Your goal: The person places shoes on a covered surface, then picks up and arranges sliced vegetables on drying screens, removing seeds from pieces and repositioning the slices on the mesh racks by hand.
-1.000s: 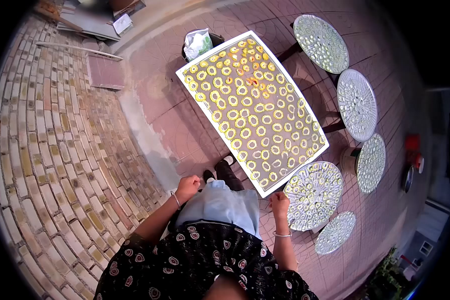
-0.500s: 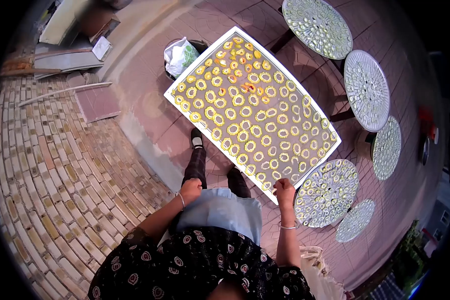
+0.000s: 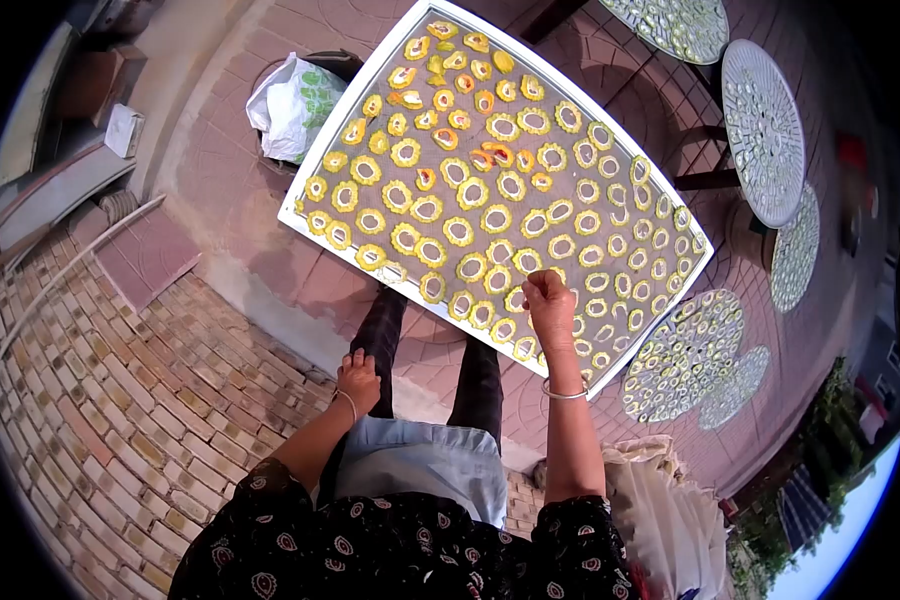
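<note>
A large white-framed mesh screen (image 3: 625,110) lies before me, covered with several yellow-green ring slices (image 3: 457,231); orange-red pieces (image 3: 500,154) lie among those in its upper part. Over the screen's near edge hangs my right hand (image 3: 550,308), its fingers closed in a pinch; what they hold, if anything, is too small to make out. My left hand (image 3: 358,382) is by my left thigh, below the near left side of the screen, its fingers apart and slightly bent with nothing visible in it. Each wrist wears a bracelet.
Round trays of slices stand to the right, including a white one (image 3: 763,135) and a near one (image 3: 685,355). A white and green bag (image 3: 295,108) sits left of the screen. Brick paving (image 3: 140,420) spans the left; pale cloth (image 3: 665,520) is at lower right.
The view has shifted, and the screen appears closer. My right hand has moved up from the screen's near corner to over its slices. My left hand has lowered to my thigh and its fingers have loosened.
</note>
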A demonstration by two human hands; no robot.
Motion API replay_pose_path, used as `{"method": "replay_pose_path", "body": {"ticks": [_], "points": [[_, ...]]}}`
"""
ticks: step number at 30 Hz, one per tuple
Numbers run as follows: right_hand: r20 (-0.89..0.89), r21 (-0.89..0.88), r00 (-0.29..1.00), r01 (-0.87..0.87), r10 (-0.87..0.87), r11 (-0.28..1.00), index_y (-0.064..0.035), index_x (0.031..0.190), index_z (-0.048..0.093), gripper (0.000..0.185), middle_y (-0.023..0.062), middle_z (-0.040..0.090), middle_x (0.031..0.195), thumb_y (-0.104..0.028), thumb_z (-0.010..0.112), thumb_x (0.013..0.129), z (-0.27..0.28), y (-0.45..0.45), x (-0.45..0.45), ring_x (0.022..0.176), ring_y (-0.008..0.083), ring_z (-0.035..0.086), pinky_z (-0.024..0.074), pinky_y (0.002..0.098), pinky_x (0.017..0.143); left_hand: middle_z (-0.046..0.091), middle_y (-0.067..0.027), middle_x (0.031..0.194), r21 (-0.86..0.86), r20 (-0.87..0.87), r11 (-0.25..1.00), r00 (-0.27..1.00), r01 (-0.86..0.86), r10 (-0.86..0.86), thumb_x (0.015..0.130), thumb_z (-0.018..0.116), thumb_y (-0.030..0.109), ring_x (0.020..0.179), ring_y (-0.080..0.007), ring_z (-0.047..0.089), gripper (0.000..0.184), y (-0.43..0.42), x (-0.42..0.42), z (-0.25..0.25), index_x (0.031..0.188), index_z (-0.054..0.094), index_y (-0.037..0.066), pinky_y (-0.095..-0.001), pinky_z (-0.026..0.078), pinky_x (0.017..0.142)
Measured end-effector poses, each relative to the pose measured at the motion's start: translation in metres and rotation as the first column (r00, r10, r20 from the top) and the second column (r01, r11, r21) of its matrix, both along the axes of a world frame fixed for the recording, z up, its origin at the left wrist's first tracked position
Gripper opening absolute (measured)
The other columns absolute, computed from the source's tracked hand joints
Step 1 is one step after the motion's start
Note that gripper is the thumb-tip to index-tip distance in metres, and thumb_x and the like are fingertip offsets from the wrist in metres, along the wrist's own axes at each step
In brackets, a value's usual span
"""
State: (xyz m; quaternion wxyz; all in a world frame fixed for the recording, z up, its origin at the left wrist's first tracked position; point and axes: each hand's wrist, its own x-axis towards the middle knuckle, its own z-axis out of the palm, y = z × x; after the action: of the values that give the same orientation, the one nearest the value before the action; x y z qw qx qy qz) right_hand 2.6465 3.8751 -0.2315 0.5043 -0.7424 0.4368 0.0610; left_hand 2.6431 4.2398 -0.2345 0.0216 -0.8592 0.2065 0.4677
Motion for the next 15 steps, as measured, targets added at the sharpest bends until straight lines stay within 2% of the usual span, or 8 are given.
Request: {"method": "replay_pose_path", "body": {"ticks": [2,5,6,9,10,12,15], "points": [[0.034,-0.027,0.999,0.005,-0.004,1.000,-0.0028,0.087,0.061,0.012,0.0108,0.066,0.075,-0.008,0.066,0.078,-0.025,-0.005,0.030,0.066,0.0187,0.064,0.0504,0.0306,0.062,0.027,-0.0173,0.141,0.075,-0.041,0.995,0.997,0.072,-0.069,0.083,0.058,0.029,0.116,-0.0425,0.035,0.053,0.011,-0.004,-0.016,0.128,0.041,0.006,-0.0505,0.033,0.098],[0.068,-0.019,0.997,0.027,-0.026,0.999,-0.0032,0.089,0.061,0.014,0.0114,0.067,0.079,-0.008,0.066,0.077,-0.061,-0.014,0.073,0.069,0.0201,0.064,0.0506,0.0309,0.064,0.027,-0.0172,0.141,0.138,-0.143,0.990,0.989,-0.003,0.023,0.083,0.057,0.030,0.115,-0.0428,0.037,0.054,0.001,0.010,-0.016,0.131,0.040,0.008,-0.0521,0.037,0.095],[0.077,-0.006,0.996,0.039,-0.039,0.999,-0.0032,0.090,0.061,0.015,0.0117,0.067,0.080,-0.008,0.066,0.077,-0.071,-0.016,0.085,0.070,0.0205,0.065,0.0506,0.0311,0.064,0.032,-0.0171,0.138,0.117,-0.086,0.993,0.996,0.004,0.006,0.081,0.059,0.030,0.111,-0.0428,0.041,0.053,0.004,0.008,-0.021,0.127,0.044,0.009,-0.0518,0.040,0.091],[0.113,-0.192,0.993,-0.024,0.047,0.981,-0.0030,0.092,0.061,0.018,0.0117,0.067,0.084,-0.008,0.067,0.076,-0.092,-0.024,0.121,0.071,0.0222,0.065,0.0505,0.0325,0.065,0.039,-0.0171,0.131,0.125,-0.053,0.992,0.998,-0.007,0.014,0.079,0.061,0.030,0.106,-0.0418,0.045,0.050,0.003,0.013,-0.032,0.122,0.048,0.008,-0.0500,0.041,0.089],[0.102,-0.224,0.994,-0.018,0.042,0.974,-0.0029,0.092,0.061,0.019,0.0118,0.067,0.084,-0.008,0.067,0.076,-0.099,-0.027,0.131,0.071,0.0233,0.065,0.0504,0.0331,0.065,0.046,-0.0164,0.120,0.071,0.035,0.997,0.999,-0.004,0.001,0.076,0.062,0.029,0.100,-0.0390,0.048,0.043,0.004,0.013,-0.036,0.111,0.052,0.006,-0.0490,0.043,0.085],[0.084,-0.286,0.996,-0.008,0.034,0.958,-0.0026,0.093,0.060,0.021,0.0121,0.066,0.085,-0.008,0.068,0.074,-0.115,-0.034,0.148,0.072,0.0255,0.064,0.0502,0.0344,0.066,0.048,-0.0161,0.115,0.082,0.028,0.997,1.000,-0.004,0.002,0.074,0.063,0.028,0.097,-0.0376,0.049,0.040,0.004,0.013,-0.043,0.105,0.053,0.006,-0.0490,0.044,0.082],[0.107,-0.420,0.986,-0.070,0.126,0.905,-0.0026,0.093,0.061,0.022,0.0136,0.065,0.087,-0.008,0.068,0.072,-0.136,-0.043,0.168,0.072,0.0287,0.063,0.0495,0.0361,0.066,0.049,-0.0157,0.107,0.054,0.065,0.999,0.998,0.002,-0.005,0.071,0.064,0.027,0.094,-0.0365,0.050,0.037,0.006,0.017,-0.047,0.099,0.052,0.006,-0.0489,0.045,0.078]]}}
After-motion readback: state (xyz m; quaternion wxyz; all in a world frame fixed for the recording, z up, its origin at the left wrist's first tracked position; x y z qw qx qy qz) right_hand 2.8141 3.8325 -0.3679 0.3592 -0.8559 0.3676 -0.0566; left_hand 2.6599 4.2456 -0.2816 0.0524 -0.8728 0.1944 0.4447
